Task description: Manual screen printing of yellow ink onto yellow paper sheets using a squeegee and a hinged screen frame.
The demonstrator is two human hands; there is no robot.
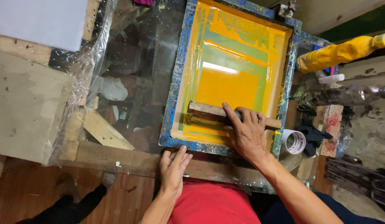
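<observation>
The squeegee's (219,113) blade is hidden under its wooden handle, and its right part is covered by the right hand (246,132), so how the rubber meets the mesh cannot be made out. The left forearm is cut off at the bottom edge. What lies under the screen (234,70) is not visible through the ink.

The right hand's grip is closed around the squeegee handle, fingers curled over its top, thumb on the near side. The left hand (172,166) lies flat and open, holding nothing, its fingertips touching the near edge of the frame (176,83).

The squeegee lies crosswise near the near end of the screen, slightly tilted, its handle worn and paint-stained. The screen is coated in wet orange-yellow ink, with greenish bands showing through; the frame is blue and heavily spattered. It rests on a glass tabletop (134,66).

Right of the frame stand a tape roll (293,141) and, farther off, a yellow bottle (342,52) lying on its side.
</observation>
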